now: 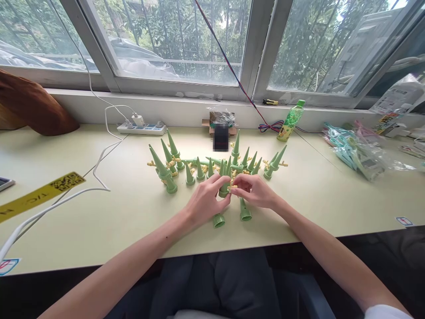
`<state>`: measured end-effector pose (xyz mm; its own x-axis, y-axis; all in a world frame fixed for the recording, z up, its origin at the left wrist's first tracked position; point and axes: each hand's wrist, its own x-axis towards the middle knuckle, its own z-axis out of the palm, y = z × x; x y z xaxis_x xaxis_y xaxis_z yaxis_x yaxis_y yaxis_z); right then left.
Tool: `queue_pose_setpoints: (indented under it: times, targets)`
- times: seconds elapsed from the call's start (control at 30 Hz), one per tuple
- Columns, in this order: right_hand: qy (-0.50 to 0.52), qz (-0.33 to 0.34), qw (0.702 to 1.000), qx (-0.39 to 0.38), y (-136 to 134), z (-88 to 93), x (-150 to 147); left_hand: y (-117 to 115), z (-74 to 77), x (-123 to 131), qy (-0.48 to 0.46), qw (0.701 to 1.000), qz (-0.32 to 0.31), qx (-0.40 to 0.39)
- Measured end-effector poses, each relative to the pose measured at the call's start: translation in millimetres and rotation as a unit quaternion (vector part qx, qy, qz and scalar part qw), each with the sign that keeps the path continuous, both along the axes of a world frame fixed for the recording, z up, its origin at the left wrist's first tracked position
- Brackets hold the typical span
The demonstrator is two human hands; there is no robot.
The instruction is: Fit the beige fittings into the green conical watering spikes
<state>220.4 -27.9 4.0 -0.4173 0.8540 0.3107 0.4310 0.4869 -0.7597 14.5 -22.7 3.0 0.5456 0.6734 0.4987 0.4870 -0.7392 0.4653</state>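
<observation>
The green cone [224, 190] under work is located at the centre of the frame, above the pale surface [133, 221]. Its narrow end points toward the top of the frame and its broad collar toward the bottom; the long axis runs close to vertical in the picture. Other tips crowd behind it, so its exact point cannot be singled out with confidence.

The cone lies between the two hands. The left hand [210, 196] is closed around it from the left, thumb near the collar and fingers higher up. The right hand [255, 190] pinches a small yellow fitting [232, 187] between thumb and fingers, against the cone's right side.

Two loose cones lie just below the hands, the left one [219, 221] and the right one [245, 212], each with its open end toward the bottom of the frame. Upright spikes [161, 168] with yellow fittings stand left of centre; a similar spike [275, 165] stands right of centre. A green bottle [291, 121] is at upper right, a power strip [146, 128] at upper left.
</observation>
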Motion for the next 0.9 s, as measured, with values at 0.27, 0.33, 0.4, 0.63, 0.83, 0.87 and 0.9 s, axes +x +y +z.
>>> queue_pose_setpoints:
  times: [0.27,0.33,0.4,0.63,0.83,0.87,0.9]
  targets:
    - [-0.027,0.015,0.999,0.013,-0.8,-0.3,-1.0,0.3,-0.1,0.0,0.002,1.0,-0.012,0.0]
    - [-0.032,0.01,0.999,0.013,-0.6,0.0,-1.0,0.1,0.1,-0.2,0.001,1.0,-0.014,0.002]
    - [-0.025,0.003,1.0,-0.001,-0.3,-0.1,-0.4,-0.1,-0.2,-0.4,-0.001,1.0,-0.009,0.003]
    - [0.006,0.009,1.0,-0.006,-0.1,-1.8,0.7,0.5,-2.2,0.1,-0.004,1.0,0.001,-0.001]
    - [-0.03,0.012,0.999,0.007,-0.2,-0.9,-0.1,0.1,-1.5,-0.1,0.001,1.0,-0.013,-0.001]
    - [-0.033,0.011,0.999,0.01,-0.2,-0.7,-0.1,0.2,-1.6,-0.1,-0.001,1.0,-0.013,0.001]
    - [-0.032,0.008,0.999,0.011,-0.1,-0.4,-0.1,0.3,-1.8,-0.2,-0.005,1.0,-0.012,0.001]
